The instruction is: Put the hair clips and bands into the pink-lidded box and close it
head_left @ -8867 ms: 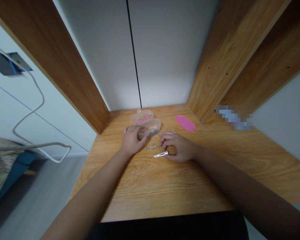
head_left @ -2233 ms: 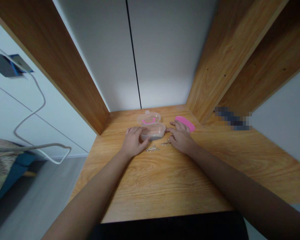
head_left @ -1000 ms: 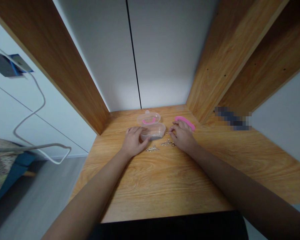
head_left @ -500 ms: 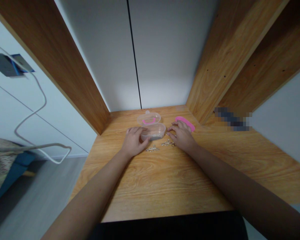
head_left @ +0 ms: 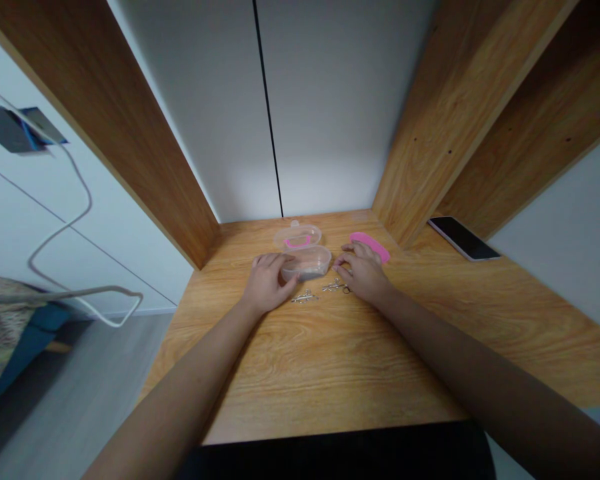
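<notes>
A small clear plastic box (head_left: 307,264) with its hinged lid (head_left: 298,237) open stands at the back of the wooden desk (head_left: 330,360). My left hand (head_left: 266,285) curls round the box's left end, with the thumb at its front. My right hand (head_left: 362,273) lies on the desk just right of the box, fingers stretched towards it and nothing visible in them. Two small silver hair clips lie in front of the box: one clip (head_left: 305,297) by my left thumb, the other clip (head_left: 336,287) touching my right hand's fingers. The box's contents are too blurred to name.
A pink oval piece (head_left: 373,245) lies just behind my right hand. A dark phone (head_left: 464,238) lies on the right side shelf. Wooden side panels (head_left: 130,147) wall in the desk. A white cable (head_left: 75,220) hangs at the left.
The silver clip my right hand held 8.9 s ago is out of sight. That hand has moved up beside the box, and its pinch of a second ago has flattened. My left hand stays.
</notes>
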Available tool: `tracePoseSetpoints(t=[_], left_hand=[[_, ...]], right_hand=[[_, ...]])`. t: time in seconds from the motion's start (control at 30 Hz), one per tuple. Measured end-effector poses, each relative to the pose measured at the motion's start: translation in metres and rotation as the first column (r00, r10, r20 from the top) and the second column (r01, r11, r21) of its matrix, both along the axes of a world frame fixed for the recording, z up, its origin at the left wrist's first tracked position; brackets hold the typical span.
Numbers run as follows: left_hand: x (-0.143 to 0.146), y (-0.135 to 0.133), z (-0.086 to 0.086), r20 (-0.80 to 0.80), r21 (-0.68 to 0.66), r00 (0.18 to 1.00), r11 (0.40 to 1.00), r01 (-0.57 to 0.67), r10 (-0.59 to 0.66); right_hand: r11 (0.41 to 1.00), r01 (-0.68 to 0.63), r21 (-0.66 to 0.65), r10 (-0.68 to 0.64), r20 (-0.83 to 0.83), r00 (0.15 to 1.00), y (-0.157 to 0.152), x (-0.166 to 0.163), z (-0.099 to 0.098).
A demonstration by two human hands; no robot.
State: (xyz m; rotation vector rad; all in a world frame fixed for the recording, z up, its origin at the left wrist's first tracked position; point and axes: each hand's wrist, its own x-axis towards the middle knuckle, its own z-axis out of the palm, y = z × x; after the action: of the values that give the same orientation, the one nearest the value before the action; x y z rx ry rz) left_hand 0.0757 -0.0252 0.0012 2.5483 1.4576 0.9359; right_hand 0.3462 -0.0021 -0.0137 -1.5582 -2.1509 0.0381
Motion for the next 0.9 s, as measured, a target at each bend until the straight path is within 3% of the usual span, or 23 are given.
tracePoseSetpoints(t=[0.43,0.7,0.9], left_hand=[[0.000,0.000,0.000,0.004,0.012,1.000,1.000,0.007,-0.007],[-0.001,0.001,0.000,0.005,0.007,1.000,1.000,0.006,-0.006],[0.000,0.000,0.000,0.006,-0.012,1.000,1.000,0.006,-0.006]], right_hand=[[1.000,-0.008,-0.020,0.008,0.010,1.000,-0.002,-0.001,0.001],[0.996,-0.067,0.058,0.066,0.004,0.998,-0.009,-0.006,0.015],[0.956,-0.293,-0.021,0.294,0.039,0.955,-0.015,-0.007,0.023]])
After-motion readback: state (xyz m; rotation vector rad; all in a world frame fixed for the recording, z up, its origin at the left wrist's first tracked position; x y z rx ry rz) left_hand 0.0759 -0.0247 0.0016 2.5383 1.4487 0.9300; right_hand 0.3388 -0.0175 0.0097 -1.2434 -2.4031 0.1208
